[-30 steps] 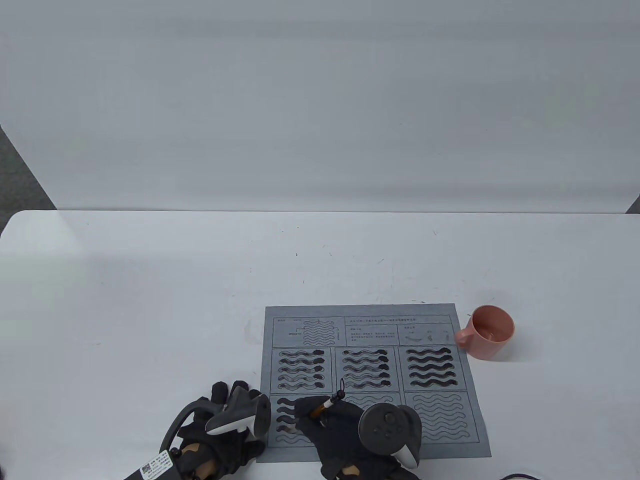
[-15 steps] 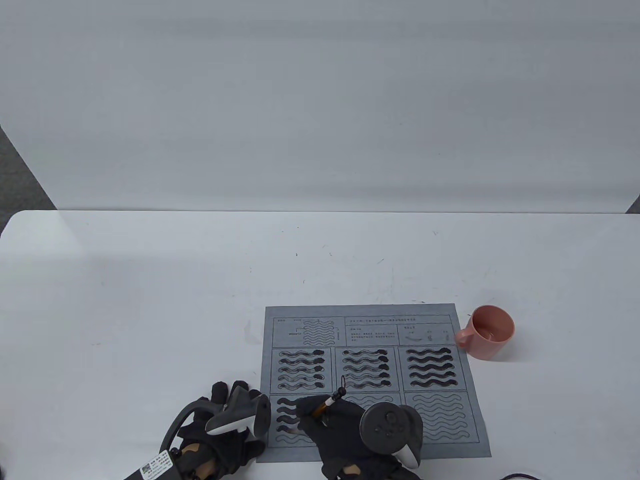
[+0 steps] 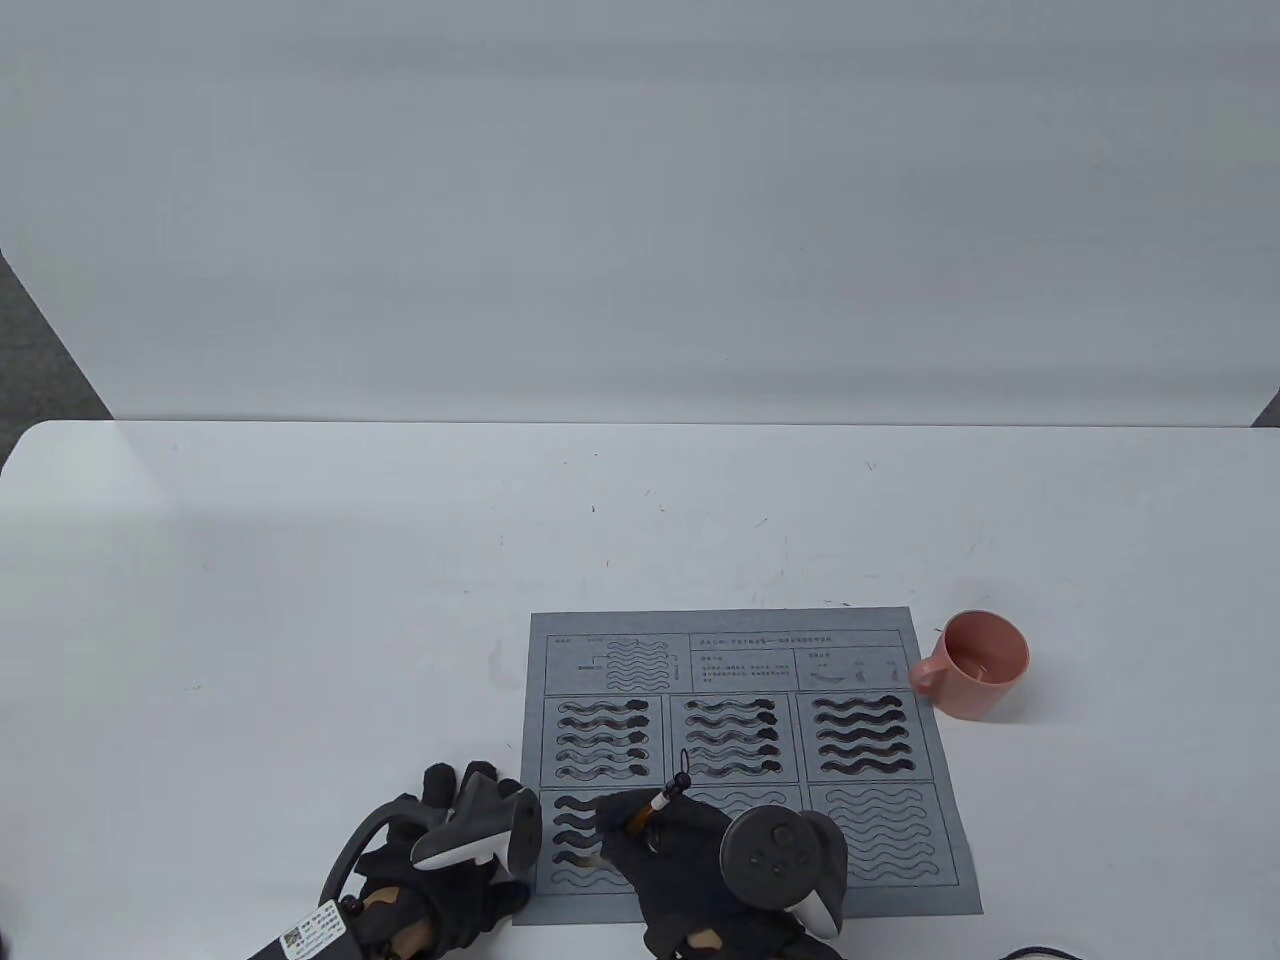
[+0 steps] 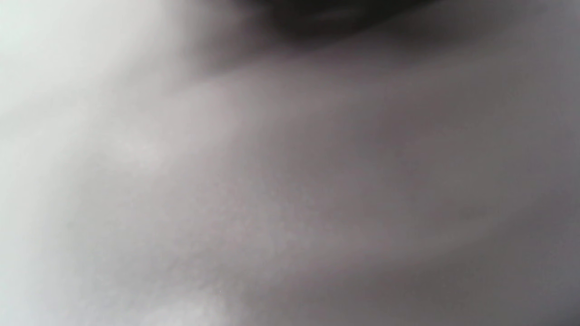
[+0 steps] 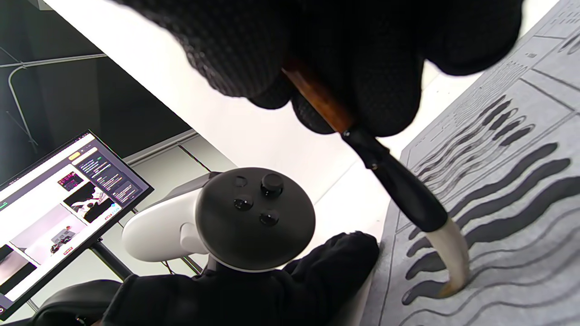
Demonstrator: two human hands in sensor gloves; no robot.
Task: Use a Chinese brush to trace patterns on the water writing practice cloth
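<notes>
A grey water writing cloth (image 3: 880,650) with panels of wavy lines lies at the table's front; it also shows in the right wrist view (image 5: 521,213). My right hand (image 3: 680,860) grips a Chinese brush (image 3: 655,805) with a brown and black shaft (image 5: 389,181). Its pale tip (image 5: 453,267) is bent against the cloth on a wavy line in the bottom-left panel, where several lines are dark and wet. My left hand (image 3: 450,850) rests flat at the cloth's left edge, its fingers (image 5: 344,253) touching the edge. The left wrist view is a grey blur.
A pink mug (image 3: 975,665) stands just right of the cloth's upper right corner. The white table (image 3: 300,600) stretches back and left. A monitor (image 5: 59,203) shows beyond the table in the right wrist view.
My right hand and the brush have shifted slightly to the right along the wavy line. The left hand has not moved.
</notes>
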